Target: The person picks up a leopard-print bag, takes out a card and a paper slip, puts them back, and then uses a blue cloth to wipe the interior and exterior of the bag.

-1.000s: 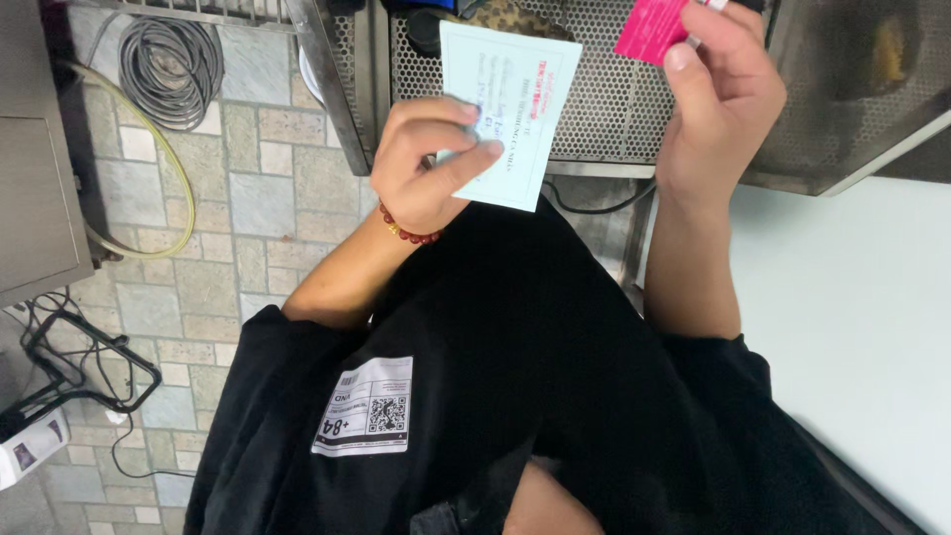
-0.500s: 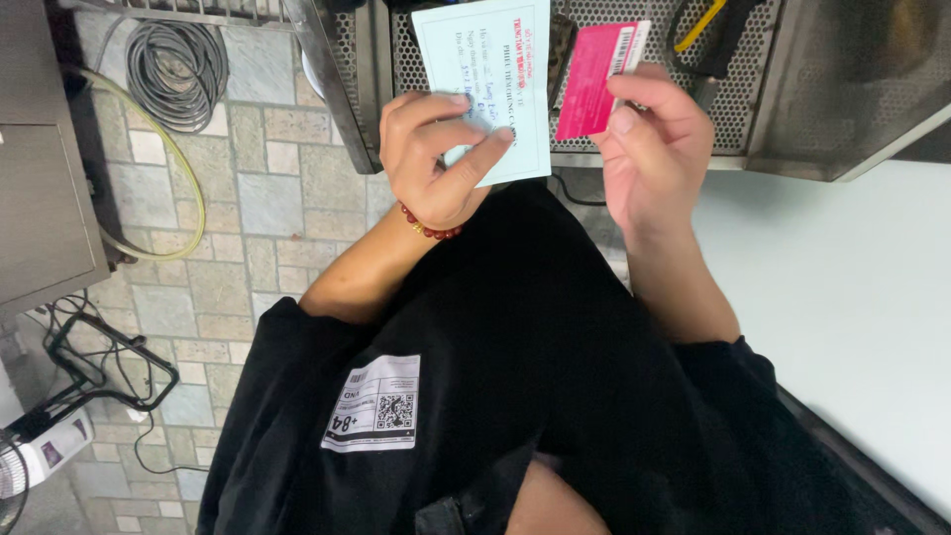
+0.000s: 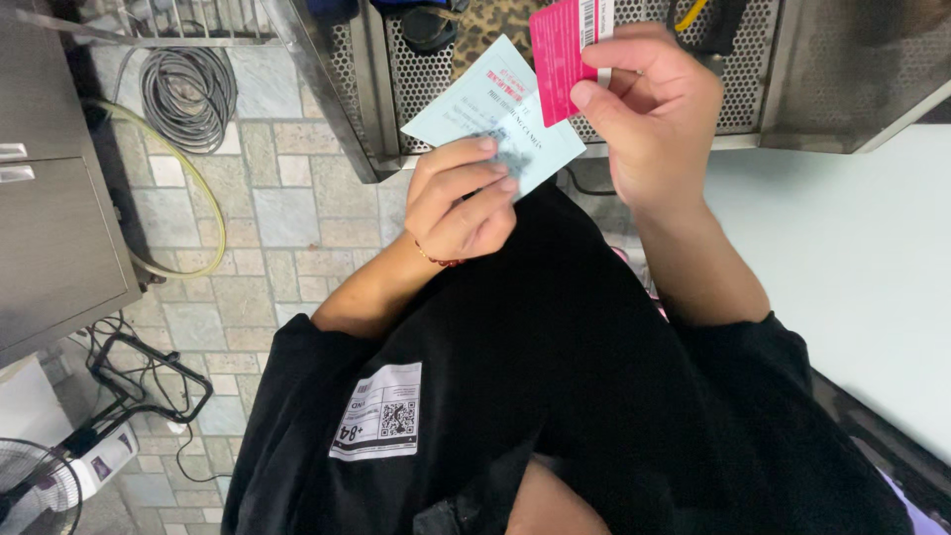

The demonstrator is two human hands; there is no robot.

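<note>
Below everything, a tiled stone floor (image 3: 267,213) in grey and green squares. At far left, a grey cabinet (image 3: 54,238) with drawer fronts. Across the top, a perforated metal rack (image 3: 693,89) with a slanted steel frame. At right, a pale white tabletop (image 3: 852,267), bare where it shows. Filling the lower middle, a black shirt (image 3: 555,396) with a white printed label (image 3: 378,424) stuck to the chest. Up left on the tiles, a coiled grey cable (image 3: 188,94), and beside it a yellowish hose (image 3: 188,198) curving down toward the cabinet. Bottom left, a tangle of black cords (image 3: 139,376), part of a small fan (image 3: 35,490), and a white gadget (image 3: 99,461) too small to identify.

Then the right hand (image 3: 659,114), raised in front of the rack, thumb and forefinger pinching a pink card (image 3: 560,54) by its right edge, remaining fingers curled behind. Card upright, with a white striped strip along that edge.

Then the left hand (image 3: 464,198), just below and to the left, fingers pressed together and folded over the lower corner of a pale blue paper slip (image 3: 475,104), thumb hidden behind. Slip tilted, its far end pointing up-left, its upper right edge running under the pink card, so the two overlap. Red and blue print on the slip, blurred near the fingers.

Smallest, a red bead bracelet (image 3: 436,260) on the left wrist.
</note>
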